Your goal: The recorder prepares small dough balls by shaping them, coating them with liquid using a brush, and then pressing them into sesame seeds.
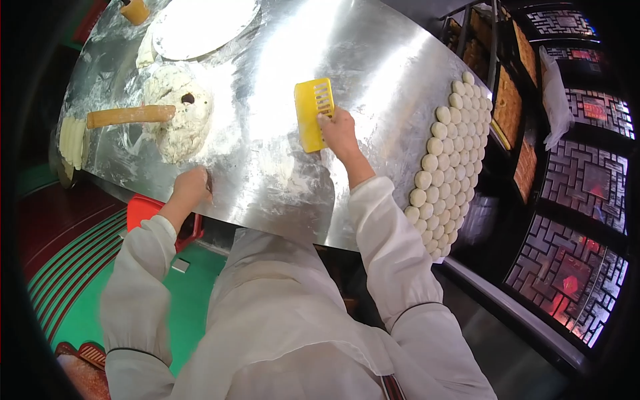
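Note:
My right hand (340, 131) grips the slotted edge of a yellow plastic dough scraper (312, 115), held over the floured steel worktable (280, 207). My left hand (192, 186) rests at the table's near edge with its fingers curled; whether anything is inside them cannot be seen. Beyond it lies a large rough mound of dough (182, 127) with a dark hole in its top. A wooden stick (131, 116) lies with one end against this mound. At the far left are several pale dough strips (73, 142). Many small round dough pieces (449, 160) sit in tight rows on the right.
A white round board or lid (205, 25) and a wooden-coloured cylindrical object (135, 12) stand at the back left. A rack with trays of baked goods (507, 102) is beyond the table's right edge, with a plastic bag (555, 100) beside it. A red stool (142, 211) is below left.

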Tool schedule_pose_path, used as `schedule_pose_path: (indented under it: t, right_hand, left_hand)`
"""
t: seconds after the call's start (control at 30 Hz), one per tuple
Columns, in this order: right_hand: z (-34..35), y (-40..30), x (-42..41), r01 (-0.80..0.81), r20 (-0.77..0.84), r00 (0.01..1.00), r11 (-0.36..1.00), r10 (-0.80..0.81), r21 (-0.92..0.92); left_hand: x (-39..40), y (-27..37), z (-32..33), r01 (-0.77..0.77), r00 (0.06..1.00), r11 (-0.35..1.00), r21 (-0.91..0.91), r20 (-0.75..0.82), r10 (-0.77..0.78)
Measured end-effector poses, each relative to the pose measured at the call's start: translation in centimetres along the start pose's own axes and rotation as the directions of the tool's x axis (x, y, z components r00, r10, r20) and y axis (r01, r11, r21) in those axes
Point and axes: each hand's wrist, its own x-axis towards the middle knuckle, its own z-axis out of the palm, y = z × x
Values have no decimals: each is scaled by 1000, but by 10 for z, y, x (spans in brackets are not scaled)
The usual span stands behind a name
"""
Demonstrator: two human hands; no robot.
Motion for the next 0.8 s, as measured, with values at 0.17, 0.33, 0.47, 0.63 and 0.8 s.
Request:
schedule_pose_path:
  t: [0.17, 0.33, 0.47, 0.63, 0.8]
  right_hand:
    - [-145, 42, -82, -268, -197, 920, 911, 338, 315]
    - [-129, 68, -94, -81, -343, 917, 939, 202, 335]
    - [-15, 5, -63, -13, -70, 997, 999, 10, -44]
    - [-155, 56, -85, -248, -258, 902, 905, 346, 346]
    - [-83, 24, -74, -195, -341, 912, 972, 230, 133]
  left_hand:
    - [-15, -10, 5, 43, 999, 998, -46, 1, -43]
    - [-7, -2, -4, -29, 998, 999, -32, -49, 27]
    - [3, -2, -3, -22, 999, 1000, -1, -44, 22]
    - [-10, -11, 5, 49, 998, 999, -8, 29, -49]
    - [-1, -16, 6, 27, 999, 1000, -8, -27, -27]
